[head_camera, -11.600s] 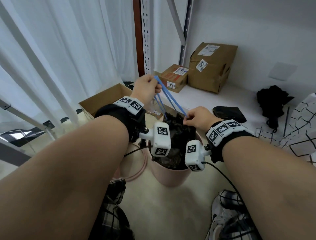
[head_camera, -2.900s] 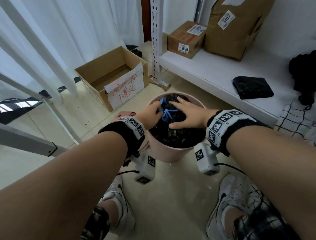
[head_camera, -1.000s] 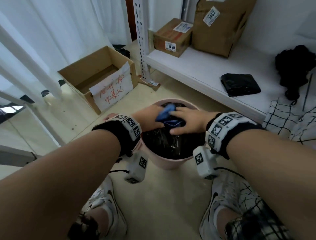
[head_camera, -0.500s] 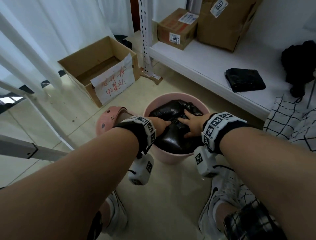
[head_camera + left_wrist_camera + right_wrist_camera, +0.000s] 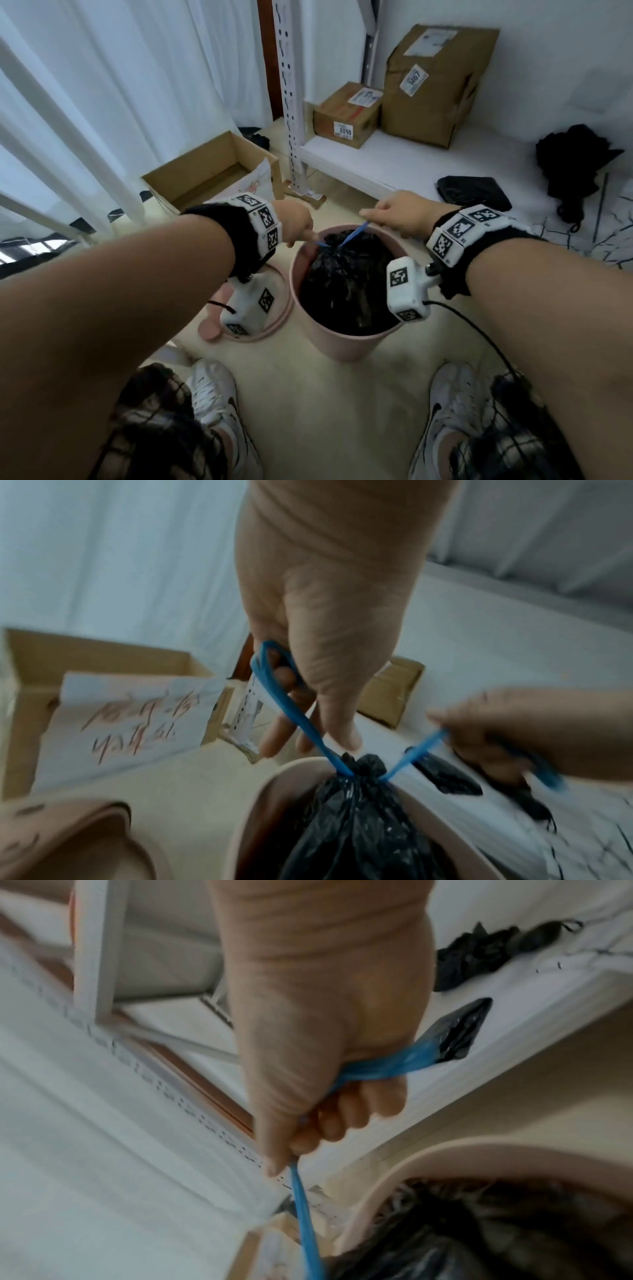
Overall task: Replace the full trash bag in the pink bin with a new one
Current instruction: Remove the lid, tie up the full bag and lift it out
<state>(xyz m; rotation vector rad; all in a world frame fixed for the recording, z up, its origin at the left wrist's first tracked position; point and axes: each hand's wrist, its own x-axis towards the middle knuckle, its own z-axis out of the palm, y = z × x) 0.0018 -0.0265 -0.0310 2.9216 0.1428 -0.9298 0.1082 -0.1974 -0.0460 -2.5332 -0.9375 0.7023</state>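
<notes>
The pink bin (image 5: 346,342) stands on the floor between my feet, with the full black trash bag (image 5: 346,287) inside it. The bag's neck (image 5: 363,767) is gathered tight at the rim. Two loops of blue drawstring (image 5: 354,233) run out of the neck. My left hand (image 5: 301,229) holds the left loop (image 5: 291,710) hooked around its fingers, just above the bin's left rim (image 5: 274,777). My right hand (image 5: 376,214) grips the other loop (image 5: 304,1218) in a fist, above the far right rim (image 5: 411,1156). Both strands are taut.
The pink lid (image 5: 274,308) lies on the floor left of the bin. Behind it is an open cardboard box (image 5: 205,171). A low white shelf (image 5: 394,161) carries two boxes, a folded black bag (image 5: 472,193) and a crumpled black item (image 5: 575,161). Curtains hang on the left.
Half a second ago both hands pressed down on the bag inside the bin. Now they have risen, each holding a blue loop, pulled apart with the neck cinched.
</notes>
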